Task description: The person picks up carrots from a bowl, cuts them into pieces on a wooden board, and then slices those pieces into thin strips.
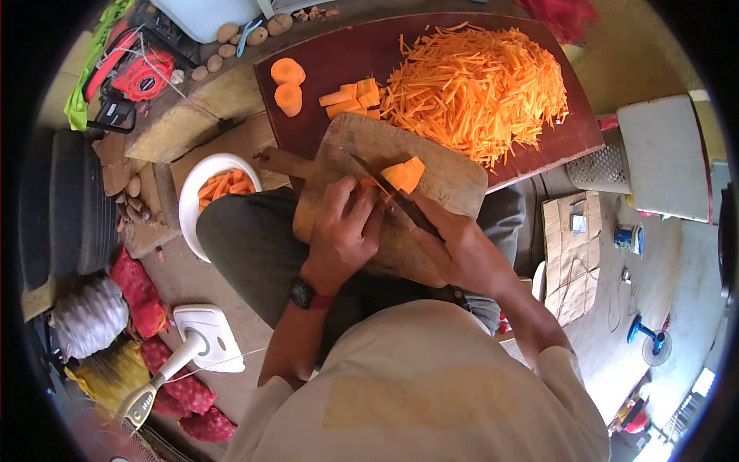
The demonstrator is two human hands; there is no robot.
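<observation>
A wooden cutting board (446,165) rests across my lap, its handle pointing left. My right hand (454,239) is closed around a knife (375,175), whose blade lies slanted over the board. Just left of the blade, my left hand (346,223) has its fingers bent and pressed on a small orange piece, mostly hidden under the fingertips. Cut carrot slices (406,175) lie on the board to the right of the blade. Beyond the board, a dark red table (331,65) bears a large heap of carrot strips (481,92), carrot blocks (354,98) and thick carrot pieces (288,85).
A white bowl (187,202) of carrots stands left of my leg. Potatoes (227,42) sit on a ledge at the upper left. Red mesh sacks (185,385) and a fan base (209,337) are at the lower left. Flattened cardboard (571,254) lies at the right.
</observation>
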